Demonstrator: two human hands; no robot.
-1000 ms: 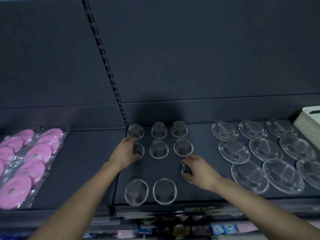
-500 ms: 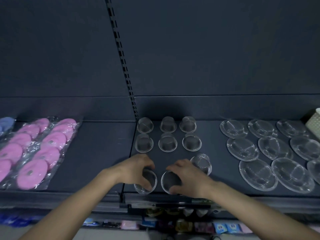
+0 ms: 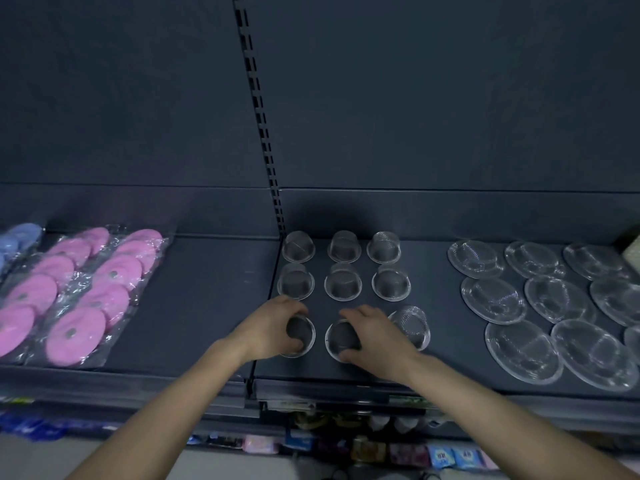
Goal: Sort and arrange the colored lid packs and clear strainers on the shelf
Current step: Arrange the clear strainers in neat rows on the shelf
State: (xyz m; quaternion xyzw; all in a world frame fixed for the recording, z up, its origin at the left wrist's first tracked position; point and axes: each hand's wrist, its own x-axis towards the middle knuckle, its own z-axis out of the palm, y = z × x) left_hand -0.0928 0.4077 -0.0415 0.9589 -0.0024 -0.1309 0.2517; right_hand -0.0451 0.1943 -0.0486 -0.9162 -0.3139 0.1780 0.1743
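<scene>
Back wall (image 3: 415, 98): you see it dark and flat, all across the top.
Metal strip (image 3: 264, 140): it runs up the wall and has rows of little holes.
Basket (image 3: 633, 249): only a pale corner shows, far right.
Small packs (image 3: 446, 457): pink and blue, in a row low down.
Label (image 3: 294, 406): too blurry to read.

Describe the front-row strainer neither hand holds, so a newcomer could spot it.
On the dark shelf, right of the slotted upright, small cup strainers form three rows. The wanted strainer ends the front row, beside the right hand; it alone lies tilted.
</scene>
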